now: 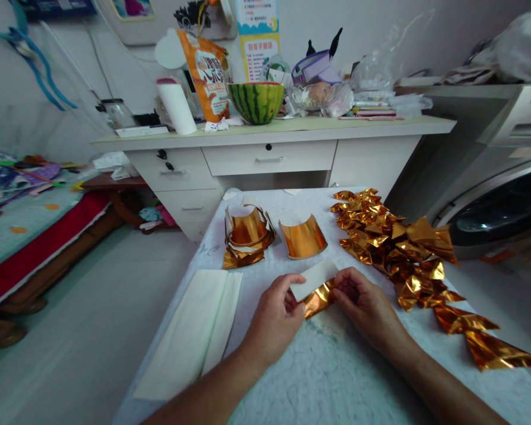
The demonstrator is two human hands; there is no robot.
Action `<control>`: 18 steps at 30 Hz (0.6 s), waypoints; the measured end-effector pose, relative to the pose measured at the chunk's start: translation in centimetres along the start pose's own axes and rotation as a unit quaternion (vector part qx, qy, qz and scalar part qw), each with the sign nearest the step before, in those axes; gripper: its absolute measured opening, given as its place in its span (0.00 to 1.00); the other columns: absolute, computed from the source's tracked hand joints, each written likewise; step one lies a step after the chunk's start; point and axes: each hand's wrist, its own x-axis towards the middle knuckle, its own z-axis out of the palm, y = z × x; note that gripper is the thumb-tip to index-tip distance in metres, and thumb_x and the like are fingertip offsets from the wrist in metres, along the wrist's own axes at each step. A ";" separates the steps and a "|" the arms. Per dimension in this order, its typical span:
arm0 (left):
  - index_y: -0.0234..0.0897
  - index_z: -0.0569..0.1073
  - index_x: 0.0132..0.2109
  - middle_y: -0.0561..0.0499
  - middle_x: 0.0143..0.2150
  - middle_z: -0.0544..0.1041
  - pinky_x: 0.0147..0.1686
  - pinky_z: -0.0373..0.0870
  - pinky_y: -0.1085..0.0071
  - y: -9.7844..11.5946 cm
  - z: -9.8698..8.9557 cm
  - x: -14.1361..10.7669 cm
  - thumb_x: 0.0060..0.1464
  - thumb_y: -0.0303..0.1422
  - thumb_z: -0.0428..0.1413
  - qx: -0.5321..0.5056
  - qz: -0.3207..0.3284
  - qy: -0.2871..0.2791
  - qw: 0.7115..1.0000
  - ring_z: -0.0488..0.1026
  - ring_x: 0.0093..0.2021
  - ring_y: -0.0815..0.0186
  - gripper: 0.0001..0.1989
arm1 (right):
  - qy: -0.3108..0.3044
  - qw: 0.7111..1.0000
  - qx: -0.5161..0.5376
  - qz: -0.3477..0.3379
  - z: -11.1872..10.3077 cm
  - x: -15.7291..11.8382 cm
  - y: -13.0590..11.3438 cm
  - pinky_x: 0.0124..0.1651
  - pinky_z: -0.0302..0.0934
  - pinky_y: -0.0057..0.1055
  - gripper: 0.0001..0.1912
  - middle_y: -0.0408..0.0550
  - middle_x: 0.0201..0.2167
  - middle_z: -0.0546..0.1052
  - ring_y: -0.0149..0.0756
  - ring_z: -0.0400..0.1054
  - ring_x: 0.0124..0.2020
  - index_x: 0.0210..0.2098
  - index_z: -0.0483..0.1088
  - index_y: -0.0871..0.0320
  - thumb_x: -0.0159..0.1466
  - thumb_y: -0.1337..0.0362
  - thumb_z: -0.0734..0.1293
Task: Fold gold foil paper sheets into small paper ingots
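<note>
Pale sheets (190, 330) left of left hand. Left hand (278, 316), fingers clamped on gold-and-white foil paper (319, 299), held between hands above desk (265, 378). Right hand (363, 301) pinches its other end. Crumpled gold foil pieces (420, 277) beyond, rightward.

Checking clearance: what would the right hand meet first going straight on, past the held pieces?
The right hand would likely meet the curved gold sheet, beyond foil and card; depth is unclear.
</note>
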 end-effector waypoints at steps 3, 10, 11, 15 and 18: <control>0.38 0.74 0.43 0.53 0.36 0.73 0.32 0.66 0.74 0.4 -0.1 -0.2 0.48 0.20 0.53 0.044 0.037 -0.017 0.998 0.69 0.30 0.71 0.16 | 0.014 0.998 -0.058 -0.024 -0.2 0.0 -0.3 0.31 0.61 0.31 0.02 0.41 0.27 0.71 0.34 0.66 0.28 0.38 0.65 0.54 0.64 0.64 0.62; 0.39 0.74 0.45 0.49 0.52 0.67 0.38 0.71 0.73 0.3 0.2 -0.9 0.51 0.19 0.51 0.064 0.074 -0.028 0.995 0.71 0.33 0.74 0.16 | 0.017 0.993 -0.115 -0.038 -0.3 0.1 -0.3 0.37 0.63 0.35 0.04 0.45 0.32 0.74 0.39 0.69 0.34 0.38 0.67 0.55 0.63 0.66 0.61; 0.40 0.72 0.48 0.48 0.56 0.65 0.40 0.72 0.73 0.2 0.2 -1.0 0.51 0.19 0.51 0.071 0.082 -0.020 0.994 0.72 0.34 0.74 0.19 | 0.013 0.991 -0.126 -0.039 -0.3 0.2 -0.3 0.38 0.62 0.36 0.04 0.46 0.32 0.74 0.39 0.69 0.35 0.37 0.67 0.55 0.63 0.67 0.61; 0.41 0.71 0.48 0.48 0.60 0.60 0.43 0.72 0.71 0.0 0.3 -1.2 0.52 0.18 0.49 0.107 0.088 -0.027 0.990 0.72 0.33 0.75 0.19 | -0.002 0.978 -0.198 -0.061 0.0 0.3 -0.3 0.39 0.60 0.38 0.05 0.46 0.31 0.74 0.42 0.67 0.36 0.35 0.68 0.55 0.62 0.68 0.61; 0.40 0.72 0.45 0.48 0.61 0.59 0.45 0.73 0.69 0.0 0.2 -1.2 0.53 0.18 0.48 0.128 0.092 -0.043 0.987 0.73 0.34 0.74 0.17 | -0.006 0.970 -0.234 -0.071 0.2 0.4 -0.4 0.39 0.58 0.39 0.04 0.47 0.30 0.74 0.43 0.66 0.36 0.35 0.69 0.55 0.63 0.67 0.62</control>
